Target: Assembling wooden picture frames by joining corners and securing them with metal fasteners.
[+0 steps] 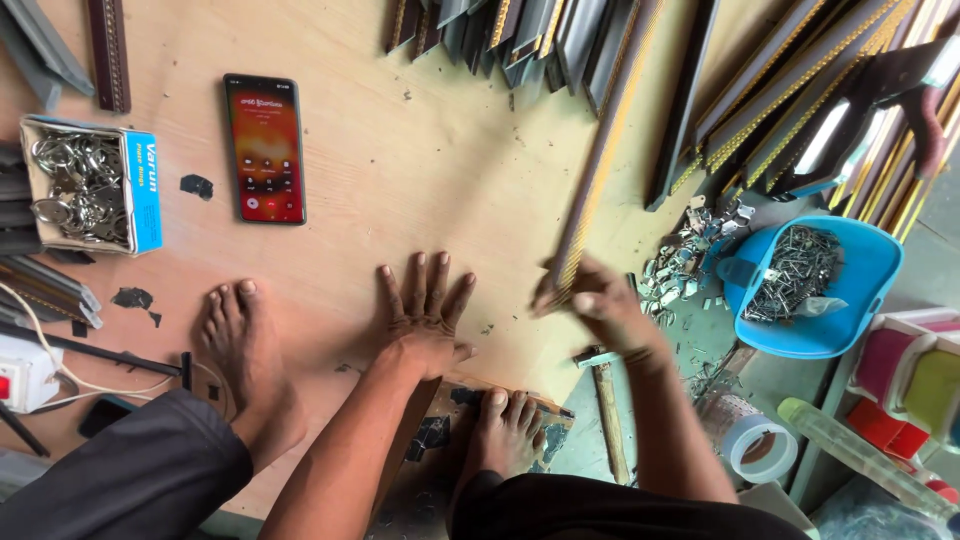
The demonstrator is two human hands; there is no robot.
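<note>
Head view: right hand [600, 305] clenched around a long dark moulding [600, 170] with gold beaded edge, running toward one o'clock; left hand [425, 320] released, flat on the plywood [400, 170].

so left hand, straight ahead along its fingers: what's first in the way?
The left hand lies flat on the plywood board, fingers pointing up the picture. The line looks free across bare board until the stacked frame mouldings at the far edge.
</note>
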